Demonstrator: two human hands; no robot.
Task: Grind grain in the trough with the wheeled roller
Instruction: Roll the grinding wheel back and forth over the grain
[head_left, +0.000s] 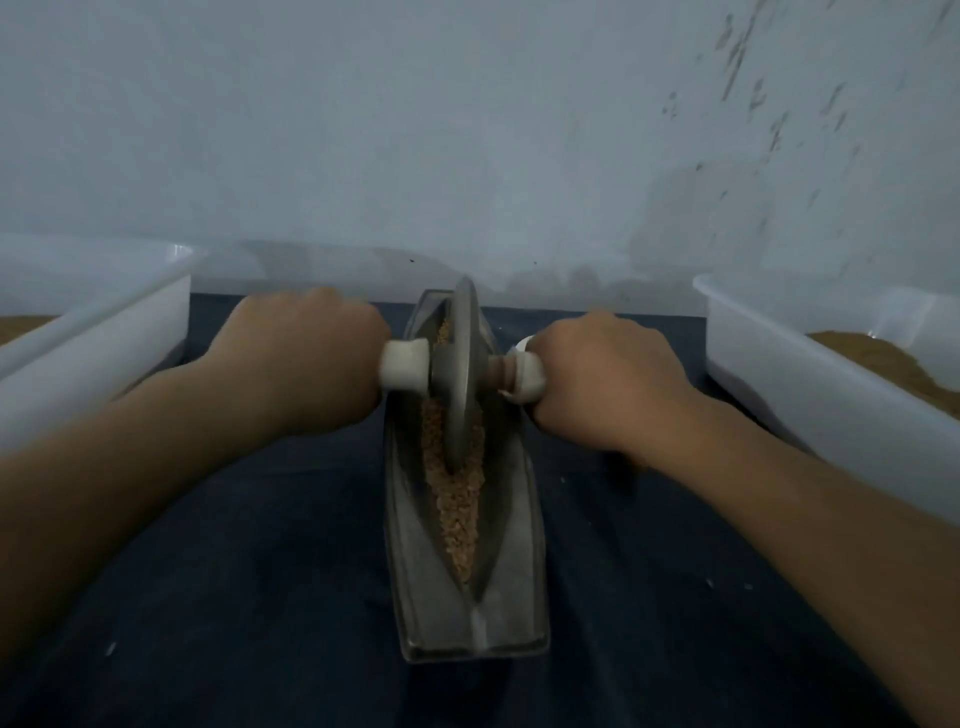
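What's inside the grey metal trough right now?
Tan coarse grain lies along the grey metal trough, the grey metal wheel standing in it. Whatever sits under the wheel is covered.

A single head-worn wide-angle camera looks forward and down, close over the trough (514, 571) at frame centre, the wall (363, 130) filling the upper half.

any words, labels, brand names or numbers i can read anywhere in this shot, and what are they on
None: no word, number, logo or sign can be read in this view.
The trough, the wheeled roller, the left tub, the right tub and the wall show no print.
The dark flecks on the wall look like stains, not writing.
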